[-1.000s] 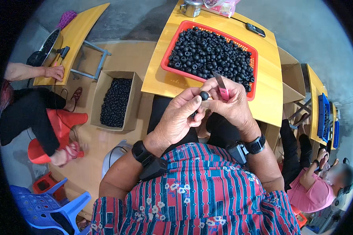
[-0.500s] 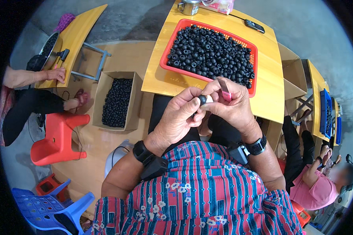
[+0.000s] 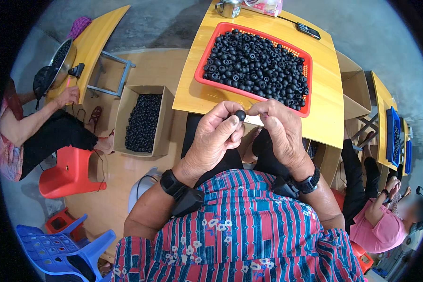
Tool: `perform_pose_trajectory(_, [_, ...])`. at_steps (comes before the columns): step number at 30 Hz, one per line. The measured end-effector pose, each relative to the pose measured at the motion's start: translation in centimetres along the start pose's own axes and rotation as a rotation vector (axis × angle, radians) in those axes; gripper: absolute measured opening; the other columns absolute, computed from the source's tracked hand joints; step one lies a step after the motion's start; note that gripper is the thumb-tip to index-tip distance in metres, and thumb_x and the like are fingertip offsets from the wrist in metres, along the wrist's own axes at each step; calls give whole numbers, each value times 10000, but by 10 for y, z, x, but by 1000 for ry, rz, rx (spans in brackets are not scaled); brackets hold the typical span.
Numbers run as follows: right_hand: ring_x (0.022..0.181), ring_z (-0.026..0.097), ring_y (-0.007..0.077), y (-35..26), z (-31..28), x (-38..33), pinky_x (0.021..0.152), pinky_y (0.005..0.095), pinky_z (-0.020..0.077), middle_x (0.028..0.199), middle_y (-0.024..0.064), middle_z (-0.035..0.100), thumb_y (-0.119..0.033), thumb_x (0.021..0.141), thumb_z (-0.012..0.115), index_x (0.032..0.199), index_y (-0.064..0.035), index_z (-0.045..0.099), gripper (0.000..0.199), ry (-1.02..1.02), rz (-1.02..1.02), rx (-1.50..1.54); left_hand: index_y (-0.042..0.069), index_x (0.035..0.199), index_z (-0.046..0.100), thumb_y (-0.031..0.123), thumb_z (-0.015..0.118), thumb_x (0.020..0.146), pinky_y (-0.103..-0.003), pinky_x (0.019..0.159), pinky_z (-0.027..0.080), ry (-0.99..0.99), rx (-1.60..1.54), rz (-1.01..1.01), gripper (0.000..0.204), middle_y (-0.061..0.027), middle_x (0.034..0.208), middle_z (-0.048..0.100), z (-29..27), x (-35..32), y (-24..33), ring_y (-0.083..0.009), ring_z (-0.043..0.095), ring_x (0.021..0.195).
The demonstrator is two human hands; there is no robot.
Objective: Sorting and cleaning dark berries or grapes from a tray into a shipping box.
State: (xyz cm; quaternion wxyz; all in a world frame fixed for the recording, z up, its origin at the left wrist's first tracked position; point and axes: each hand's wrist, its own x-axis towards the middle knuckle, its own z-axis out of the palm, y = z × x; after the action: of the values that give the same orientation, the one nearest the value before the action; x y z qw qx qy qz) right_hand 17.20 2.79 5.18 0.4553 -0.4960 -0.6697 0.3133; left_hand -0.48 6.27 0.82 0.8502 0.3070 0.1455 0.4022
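Observation:
Between the thumb and fingers of my left hand [image 3: 215, 136] is a small round black piece [image 3: 240, 115], just past the table's near edge. My right hand [image 3: 281, 131] is closed on a small knife. Its bright blade [image 3: 254, 121] reaches toward the black piece, and its handle is hidden in the fingers. Whether the blade touches the piece I cannot tell. Ahead, a red plastic basket [image 3: 206, 83] holds a heap of similar black pieces, several with round holes in them.
The basket stands on a yellow table [image 3: 185, 96] with a metal mug [image 3: 229, 8] and a phone [image 3: 308, 31]. A cardboard box [image 3: 163, 123] of black pieces is on the floor at left, near a red stool [image 3: 69, 171]. Other people sit at both sides.
The knife has turned: its blade pointed up with a pink part showing, and now lies flat toward the black piece. The person at left has shifted.

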Motion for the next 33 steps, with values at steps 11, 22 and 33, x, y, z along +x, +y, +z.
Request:
perform_pose_trajectory(11, [626,563,291,-5,4,1,541,381,453,695,93,509,-237,758,674,970,-95,655,256,-4,-244,-469,67,1100,490,178,513,969,-151,512,328,32,111,35,174,19,788,475,2,-3,2,-22,420,647])
perform_pose_trajectory(22, [591,560,269,-5,4,1,520,373,453,679,80,500,-227,736,679,949,-100,673,248,48,-301,-540,86,1148,489,228,583,934,-148,577,368,-17,97,-6,273,43,925,513,-1,-4,5,-6,442,742])
perform_pose_trajectory(33, [592,561,278,-5,6,0,530,382,455,686,85,508,-221,742,669,916,-92,665,217,62,-280,-530,77,1109,478,211,511,976,-160,524,335,23,168,21,192,21,761,463,2,-4,5,-29,408,630])
